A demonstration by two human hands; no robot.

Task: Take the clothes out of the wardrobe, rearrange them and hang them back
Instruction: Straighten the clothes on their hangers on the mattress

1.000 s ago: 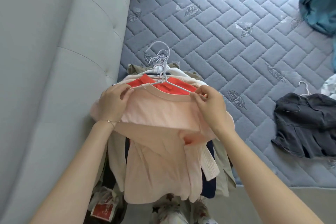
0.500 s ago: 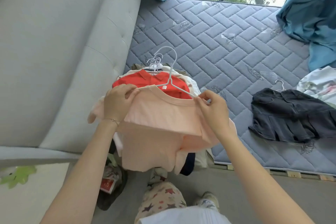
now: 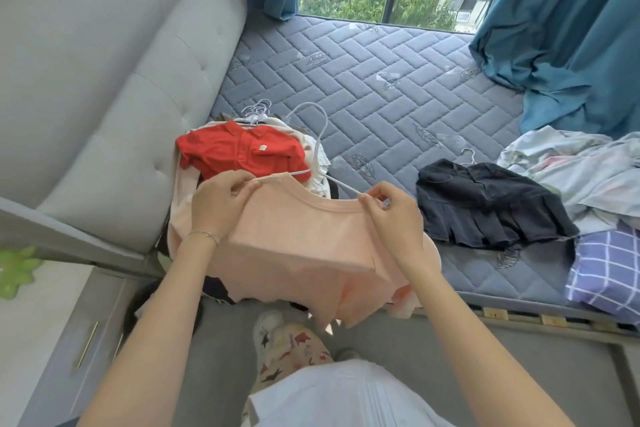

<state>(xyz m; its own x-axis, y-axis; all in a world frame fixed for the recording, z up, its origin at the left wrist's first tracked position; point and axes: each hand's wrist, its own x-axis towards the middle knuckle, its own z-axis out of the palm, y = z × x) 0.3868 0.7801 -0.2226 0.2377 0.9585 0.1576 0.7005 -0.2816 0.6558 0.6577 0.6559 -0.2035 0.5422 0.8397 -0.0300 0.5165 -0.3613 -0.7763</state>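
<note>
The peach T-shirt point(image 3: 304, 236) has come away from the pile since half a second ago, and the red polo shirt point(image 3: 239, 152) behind it now shows whole. The T-shirt is smooth, neckline up, with a white hanger point(image 3: 320, 135) at its collar. It hangs over the near edge of the mattress point(image 3: 381, 80), at the left corner. The left hand point(image 3: 221, 204) and the right hand point(image 3: 394, 215) each pinch one shoulder, and each grip is clamped on the cloth.

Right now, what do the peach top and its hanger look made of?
The peach top: soft matte knit, probably cotton jersey; it drapes limply and has a stitched neckband. The hanger: thin, smooth white rod, likely plastic-coated wire or plastic; the look leaves that open.
</note>
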